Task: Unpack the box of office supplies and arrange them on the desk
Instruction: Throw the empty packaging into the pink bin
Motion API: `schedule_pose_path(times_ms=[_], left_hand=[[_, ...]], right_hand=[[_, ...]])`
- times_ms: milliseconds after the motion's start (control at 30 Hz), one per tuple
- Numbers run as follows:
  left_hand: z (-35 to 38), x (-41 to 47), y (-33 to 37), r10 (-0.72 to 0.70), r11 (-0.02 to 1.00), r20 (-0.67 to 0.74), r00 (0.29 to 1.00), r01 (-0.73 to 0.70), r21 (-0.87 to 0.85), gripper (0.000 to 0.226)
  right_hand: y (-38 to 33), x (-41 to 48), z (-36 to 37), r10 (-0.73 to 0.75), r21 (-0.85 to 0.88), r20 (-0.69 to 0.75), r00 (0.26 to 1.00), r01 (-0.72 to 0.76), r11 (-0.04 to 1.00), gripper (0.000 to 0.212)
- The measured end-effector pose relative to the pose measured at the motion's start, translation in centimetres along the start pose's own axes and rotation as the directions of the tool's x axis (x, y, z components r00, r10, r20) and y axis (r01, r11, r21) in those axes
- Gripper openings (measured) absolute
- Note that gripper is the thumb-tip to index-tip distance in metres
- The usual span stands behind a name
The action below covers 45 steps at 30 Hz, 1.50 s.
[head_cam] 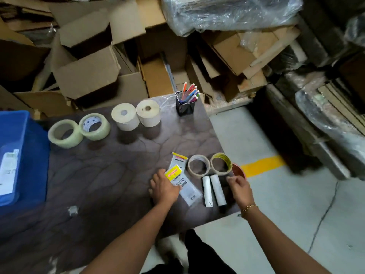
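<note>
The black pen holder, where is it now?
The black pen holder stands at the desk's far right corner, right of the two paper rolls.

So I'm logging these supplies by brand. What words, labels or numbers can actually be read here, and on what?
Nothing reads with certainty.
Yellow-topped packet under the left hand: red lettering, too blurred to read.
Second packet behind it: red print, unreadable.
Clear packet body: dark print and codes, too small.
Clear tape roll: blue print on the inner core, blurred.
White label in the blue bin: text too small.
</note>
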<state>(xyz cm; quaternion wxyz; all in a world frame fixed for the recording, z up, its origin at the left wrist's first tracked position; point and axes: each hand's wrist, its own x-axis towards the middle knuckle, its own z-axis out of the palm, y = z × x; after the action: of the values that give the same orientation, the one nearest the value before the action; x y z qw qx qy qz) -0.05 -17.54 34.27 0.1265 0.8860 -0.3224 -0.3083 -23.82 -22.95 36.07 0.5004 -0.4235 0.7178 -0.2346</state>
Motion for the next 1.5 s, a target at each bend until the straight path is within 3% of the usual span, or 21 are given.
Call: schedule_pose_path(times_ms=[67, 167, 267, 367, 567, 767, 933, 1133, 1200, 1300, 1500], left_hand=[[0.3, -0.7, -0.6, 0.065, 0.997, -0.03, 0.997, -0.064, 0.053, 0.074], [0.4, -1.5, -1.6, 0.111, 0.994, -0.032, 0.993, -0.111, 0.001, 0.06], [0.5, -2.2, -2.7, 0.164, 0.986, 0.062, 0.984, -0.163, -0.032, 0.04], [0.9, -2.7, -3.3, 0.169, 0.981, 0.156, 0.973, -0.15, -0.127, 0.026], [1.4, -4.7, -2.9, 0.112, 0.872, 0.284, 0.952, 0.043, -0.488, 0.035], [0.4, -4.8, -3.4, 0.093, 0.784, 0.27, 0.958, 0.097, -0.613, 0.029], [-2.3, -5.1, -2.2, 0.163, 0.667, 0.223, 0.961, 0.059, -0.743, 0.021], [-5.5, -5.6, 3.2, 0.281, 0.597, 0.104, 0.954, -0.089, -0.797, 0.038], [-6.1, -5.5, 5.7, 0.331, 0.579, 0.061, 0.941, -0.151, -0.801, 0.046], [-6.2, -5.5, 9.8, 0.411, 0.553, 0.035, 0.911, -0.219, -0.804, 0.037], [-3.5, -6.5, 19.0, 0.531, 0.521, 0.083, 0.844, -0.248, -0.817, 0.034]], right_hand=[[1.0, -2.0, 0.8, -0.031, -0.072, 0.065, 0.997, 0.036, 0.997, 0.017], [1.0, -3.2, 2.1, -0.08, -0.115, 0.169, 0.982, 0.1, 0.988, 0.011], [1.4, -3.1, 3.9, -0.103, -0.155, 0.252, 0.962, 0.145, 0.977, 0.008], [1.9, -3.4, 5.8, -0.132, -0.197, 0.298, 0.945, 0.196, 0.961, 0.021], [1.4, -5.3, 8.6, -0.09, -0.071, 0.361, 0.928, 0.123, 0.99, 0.022], [0.4, -6.4, 9.2, -0.076, 0.128, 0.408, 0.91, 0.025, 0.991, 0.017], [-1.8, -7.2, 8.8, -0.135, 0.274, 0.405, 0.904, 0.021, 0.962, 0.016], [-7.3, -7.5, 6.6, -0.306, 0.388, 0.287, 0.908, 0.181, 0.904, 0.018], [-9.1, -7.0, 5.0, -0.351, 0.405, 0.261, 0.899, 0.227, 0.885, 0.013], [-11.5, -5.6, 1.4, -0.389, 0.418, 0.246, 0.888, 0.265, 0.869, 0.012], [-13.6, -0.4, -7.1, -0.418, 0.393, 0.198, 0.887, 0.319, 0.862, 0.02]])
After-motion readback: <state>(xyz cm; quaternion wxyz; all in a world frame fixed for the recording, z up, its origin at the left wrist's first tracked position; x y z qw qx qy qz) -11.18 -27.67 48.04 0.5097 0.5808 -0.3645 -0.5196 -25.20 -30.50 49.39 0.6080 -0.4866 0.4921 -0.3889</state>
